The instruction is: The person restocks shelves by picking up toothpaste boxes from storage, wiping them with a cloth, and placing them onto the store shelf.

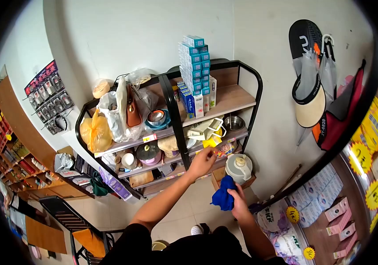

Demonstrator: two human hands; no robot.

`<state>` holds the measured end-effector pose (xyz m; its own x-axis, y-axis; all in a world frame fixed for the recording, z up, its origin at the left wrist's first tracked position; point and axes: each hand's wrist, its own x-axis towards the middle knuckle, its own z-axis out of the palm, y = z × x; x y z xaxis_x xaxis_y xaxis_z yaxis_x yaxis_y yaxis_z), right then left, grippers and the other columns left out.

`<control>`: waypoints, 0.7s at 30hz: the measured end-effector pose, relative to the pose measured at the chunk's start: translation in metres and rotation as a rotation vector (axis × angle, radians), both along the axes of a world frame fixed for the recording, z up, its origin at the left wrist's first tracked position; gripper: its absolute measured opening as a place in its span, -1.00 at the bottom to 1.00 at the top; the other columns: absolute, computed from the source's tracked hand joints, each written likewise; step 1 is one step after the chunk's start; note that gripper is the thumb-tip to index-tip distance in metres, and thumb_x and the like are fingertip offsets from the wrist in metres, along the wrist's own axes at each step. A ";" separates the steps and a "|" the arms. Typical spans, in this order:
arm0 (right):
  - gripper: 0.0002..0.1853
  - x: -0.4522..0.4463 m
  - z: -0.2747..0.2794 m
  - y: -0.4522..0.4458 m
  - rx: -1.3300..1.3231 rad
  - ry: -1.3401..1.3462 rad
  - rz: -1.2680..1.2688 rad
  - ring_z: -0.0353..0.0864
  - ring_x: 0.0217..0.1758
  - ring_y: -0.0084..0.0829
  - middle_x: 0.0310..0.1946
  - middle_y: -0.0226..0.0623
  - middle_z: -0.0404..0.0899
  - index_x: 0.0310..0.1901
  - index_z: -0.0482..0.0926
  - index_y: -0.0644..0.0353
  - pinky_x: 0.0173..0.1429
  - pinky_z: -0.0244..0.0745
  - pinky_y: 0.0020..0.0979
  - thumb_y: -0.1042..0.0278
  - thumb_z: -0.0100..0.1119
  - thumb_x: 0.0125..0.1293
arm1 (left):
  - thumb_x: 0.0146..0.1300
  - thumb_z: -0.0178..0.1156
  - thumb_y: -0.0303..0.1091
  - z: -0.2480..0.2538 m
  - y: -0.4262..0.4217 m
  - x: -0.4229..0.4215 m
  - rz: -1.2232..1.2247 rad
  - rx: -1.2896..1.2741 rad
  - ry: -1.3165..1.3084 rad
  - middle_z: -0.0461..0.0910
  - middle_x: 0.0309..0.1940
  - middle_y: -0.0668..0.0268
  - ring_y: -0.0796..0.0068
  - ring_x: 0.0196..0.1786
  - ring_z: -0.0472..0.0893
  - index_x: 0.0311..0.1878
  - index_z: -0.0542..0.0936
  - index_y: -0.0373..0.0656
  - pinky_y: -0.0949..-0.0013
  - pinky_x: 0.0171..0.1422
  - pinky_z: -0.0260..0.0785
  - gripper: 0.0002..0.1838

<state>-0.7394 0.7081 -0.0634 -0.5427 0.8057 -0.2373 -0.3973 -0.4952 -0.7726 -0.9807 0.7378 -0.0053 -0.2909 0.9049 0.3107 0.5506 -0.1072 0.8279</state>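
Head view, left hand (201,164): reaches forward near the lower shelves, wrist bent, apart from the right hand; cannot tell whether fingertips meet or pinch anything.
Right hand (240,202): clamps on the near right side of the blue cloth (224,195).
Blue cloth: hangs bunched from the right hand, in front of the white lidded container (238,170); cannot tell whether touching it.
White lidded container: stands on a wooden box (217,176), right of the left hand.
Shelf unit (237,96): stands against the far wall, black-framed, with several levels.
Upper level, right: carries a tall stack of teal boxes (194,66).
Upper level, left: holds an orange plastic bag (95,134) and a brown handbag (133,114).
Level below: bears a lidded pot (148,153) on the left, a metal bowl (234,123) on the right.
Right wall: carries a hanging visor (309,112).
Near left: shows a black chair (65,215) with an orange cushion (89,242).
Near right: displays pink boxes (339,221).
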 end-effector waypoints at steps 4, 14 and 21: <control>-0.55 -0.050 0.005 0.070 0.062 -0.048 -0.102 0.62 0.11 -0.40 0.09 -0.27 0.60 0.29 0.46 0.21 0.22 0.55 -0.33 0.24 0.19 0.45 | 0.38 0.21 -0.33 0.030 0.078 -0.034 -0.016 0.054 -0.082 0.66 -0.27 0.16 0.28 -0.20 0.67 0.14 0.57 -0.24 0.26 -0.03 0.52 -0.68; -0.57 -0.165 0.041 0.347 0.893 -0.407 -0.122 0.71 0.02 -0.36 -0.01 -0.16 0.70 0.20 0.54 0.25 0.10 0.56 -0.36 0.18 0.27 0.42 | 0.45 0.22 -0.28 -0.004 0.272 -0.100 0.029 0.055 -0.339 0.60 -0.01 0.20 0.42 -0.04 0.59 0.46 0.37 -0.16 0.36 0.01 0.49 -0.44; -0.14 -0.239 0.109 0.491 1.177 -0.669 0.159 0.69 0.05 -0.02 -0.06 0.12 0.65 0.55 0.18 -0.04 0.16 0.54 -0.17 0.01 0.38 0.29 | 0.47 0.19 -0.25 -0.017 0.335 -0.126 0.155 0.043 -0.446 0.60 0.10 0.11 0.34 0.09 0.59 0.46 0.38 -0.18 0.31 0.22 0.43 -0.45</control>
